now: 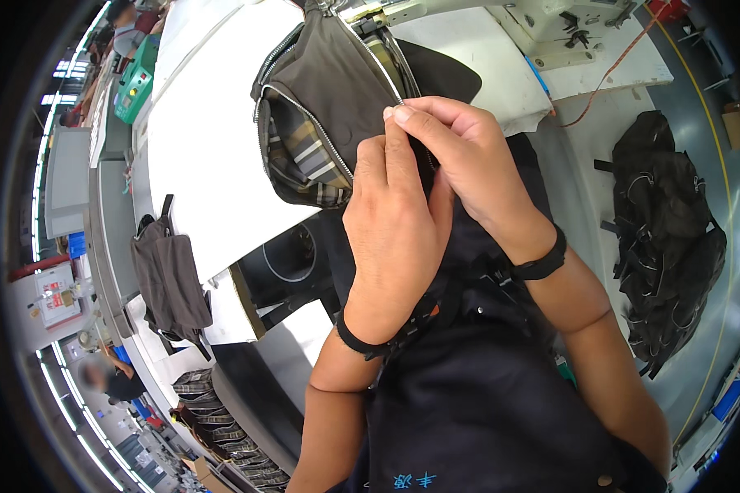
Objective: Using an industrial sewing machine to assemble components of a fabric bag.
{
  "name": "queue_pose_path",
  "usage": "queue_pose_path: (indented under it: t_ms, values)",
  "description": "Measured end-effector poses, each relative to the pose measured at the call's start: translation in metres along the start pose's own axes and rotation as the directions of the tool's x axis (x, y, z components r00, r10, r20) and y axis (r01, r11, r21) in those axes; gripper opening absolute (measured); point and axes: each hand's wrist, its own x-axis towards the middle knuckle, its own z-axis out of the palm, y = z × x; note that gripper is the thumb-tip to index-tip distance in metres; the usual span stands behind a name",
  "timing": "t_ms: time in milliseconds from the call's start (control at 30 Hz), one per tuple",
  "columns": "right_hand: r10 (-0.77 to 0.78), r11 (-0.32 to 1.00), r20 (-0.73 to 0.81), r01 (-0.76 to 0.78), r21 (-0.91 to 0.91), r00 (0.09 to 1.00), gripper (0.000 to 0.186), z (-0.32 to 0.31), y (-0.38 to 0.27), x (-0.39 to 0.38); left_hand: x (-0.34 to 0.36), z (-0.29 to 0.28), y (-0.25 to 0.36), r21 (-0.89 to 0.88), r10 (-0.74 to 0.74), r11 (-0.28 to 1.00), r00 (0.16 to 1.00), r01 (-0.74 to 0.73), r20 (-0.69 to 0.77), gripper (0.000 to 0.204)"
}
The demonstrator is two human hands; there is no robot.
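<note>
Dark bag (337, 99) sits on the white table (201, 131), partly unzipped. My left hand (393, 222) and right hand (473, 152) meet fingertip to fingertip, 2 hands at the long zipper (382, 62). Fingers are bunched; can't tell whether either grips the edge or something small. I judge it light, floppy, not fragile, low slip. Plaid lining (308, 152) will likely sag. I'd take the zipper tape, probably the stiffest line, not the loose panel.

The backpack (325, 99) lies on the worktable (197, 140).
</note>
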Motion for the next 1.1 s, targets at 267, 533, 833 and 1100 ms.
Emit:
queue_pose_path:
  t_ms: [267, 533, 833, 1100]
  values:
    - [0.106, 0.980, 0.066, -0.116, 0.159, 0.992, 0.026, -0.004, -0.008, 0.000, 0.002, -0.012, -0.012, -0.433, -0.096, 0.890, 0.987, 0.142, 0.127, 0.060]
    - [-0.128, 0.976, -0.045, 0.118, -0.183, 0.991, 0.019, 0.008, 0.010, 0.003, 0.041, -0.046, -0.030, -0.362, 0.015, 0.932, 0.997, 0.013, 0.075, 0.035]
    - [-0.280, 0.943, -0.098, 0.254, -0.216, 0.955, 0.021, 0.005, 0.019, 0.007, 0.154, -0.070, -0.051, -0.071, 0.620, 0.741, 0.639, -0.668, 0.455, 0.013]
    - [-0.302, 0.909, -0.054, 0.271, -0.316, 0.952, 0.018, 0.000, 0.019, 0.009, 0.194, -0.076, 0.000, -0.171, 0.512, 0.768, 0.432, -0.618, 0.742, 0.013]
